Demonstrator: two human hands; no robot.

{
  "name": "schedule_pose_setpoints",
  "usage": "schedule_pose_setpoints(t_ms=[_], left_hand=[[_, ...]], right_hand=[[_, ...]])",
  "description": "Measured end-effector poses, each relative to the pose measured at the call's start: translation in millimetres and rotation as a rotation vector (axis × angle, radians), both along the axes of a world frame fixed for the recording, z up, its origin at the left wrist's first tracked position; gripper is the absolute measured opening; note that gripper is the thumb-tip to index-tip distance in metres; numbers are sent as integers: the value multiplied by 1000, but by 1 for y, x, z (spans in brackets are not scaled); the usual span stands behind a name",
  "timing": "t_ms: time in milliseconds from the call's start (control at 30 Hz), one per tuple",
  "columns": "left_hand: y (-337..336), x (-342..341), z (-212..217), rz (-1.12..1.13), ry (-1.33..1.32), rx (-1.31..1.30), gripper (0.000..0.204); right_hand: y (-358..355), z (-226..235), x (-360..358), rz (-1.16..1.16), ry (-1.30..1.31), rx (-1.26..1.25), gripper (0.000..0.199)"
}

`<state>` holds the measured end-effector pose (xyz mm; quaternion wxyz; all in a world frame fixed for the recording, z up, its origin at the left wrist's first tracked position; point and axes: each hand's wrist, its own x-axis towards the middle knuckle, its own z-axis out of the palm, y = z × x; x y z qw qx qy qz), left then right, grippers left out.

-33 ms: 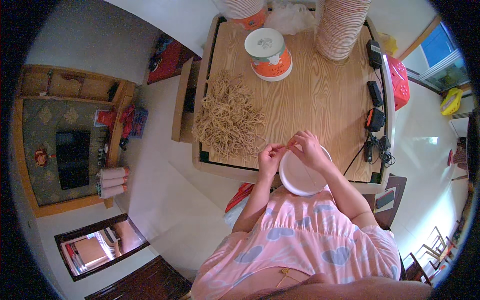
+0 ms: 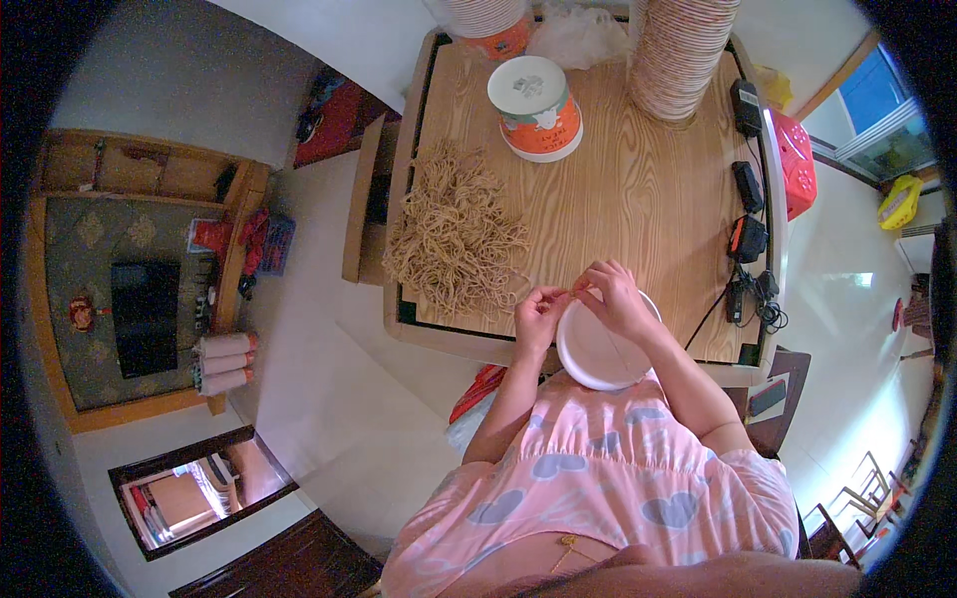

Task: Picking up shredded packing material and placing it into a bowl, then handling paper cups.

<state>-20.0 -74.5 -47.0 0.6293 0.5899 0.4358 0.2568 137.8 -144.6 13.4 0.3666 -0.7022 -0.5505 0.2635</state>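
Note:
At the near table edge, a round white paper tub [image 2: 598,351] rests against my lap with its pale round face upward. My left hand [image 2: 538,317] is closed in a pinch at its upper left rim. Fingertips of my right hand [image 2: 613,302] meet the left ones there, also pinched, with the palm over the tub. Between them is a small tan bit that looks like twine, mostly hidden by the fingers. A faint thin line crosses the tub's face. Left of my hands lies a tangled heap of tan twine [image 2: 454,239], its loose ends close to my left hand.
An upside-down orange and white paper tub [image 2: 533,110] stands farther back. Tall stacks of paper tubs [image 2: 683,60] and a clear plastic bag [image 2: 578,38] line the far edge. Black adapters and cables [image 2: 748,239] run down the right side, beside a red plastic stool [image 2: 794,164].

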Motion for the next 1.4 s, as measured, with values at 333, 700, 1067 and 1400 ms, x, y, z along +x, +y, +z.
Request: schedule_pose_setpoints(t_ms=[333, 700, 1067, 1400], left_hand=[[-2, 1, 14, -27, 41, 108, 11], [-12, 7, 12, 80, 94, 80, 7], [-13, 7, 14, 273, -176, -396, 8], [-5, 9, 15, 247, -266, -515, 11]], right_hand=[[0, 0, 0, -9, -14, -19, 9], [1, -3, -12, -100, -73, 10, 11], [4, -3, -14, -142, -139, 4, 9], [0, 1, -6, -70, -87, 12, 12]])
